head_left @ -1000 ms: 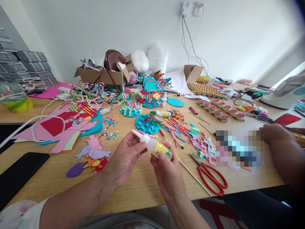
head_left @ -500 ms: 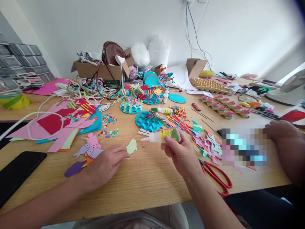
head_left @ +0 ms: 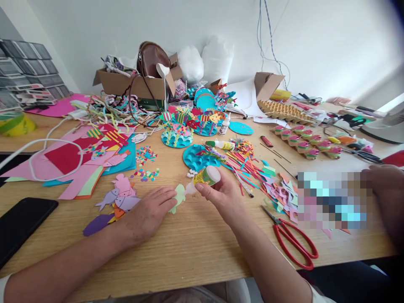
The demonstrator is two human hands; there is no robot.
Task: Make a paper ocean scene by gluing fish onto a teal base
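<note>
The fingers of my left hand (head_left: pixel 154 210) are pressed together and closed on the left edge of a light green paper fish (head_left: pixel 180 197); the thumb is hidden. My right hand (head_left: pixel 221 193) is wrapped around a glue bottle (head_left: pixel 206 176) with a yellow-green label. The bottle tilts down to the left, its clear nozzle at the fish's right edge. Beside my left hand lie several cut paper fish in pink, lilac and orange (head_left: pixel 124 195), with a purple paper oval (head_left: pixel 97 225) near the wrist.
Red-handled scissors (head_left: pixel 295 240) lie by my right forearm, near paper scraps (head_left: pixel 282 193). Blue bumpy discs (head_left: pixel 194 158) and a second glue bottle (head_left: pixel 224 145) are further back. A black phone (head_left: pixel 27 229) lies left. Another person's hand (head_left: pixel 383 185) is at right.
My right hand has brought the glue bottle down and left, tipping it so the nozzle meets the paper fish. My left hand has stayed at the fish. The view has shifted slightly.
</note>
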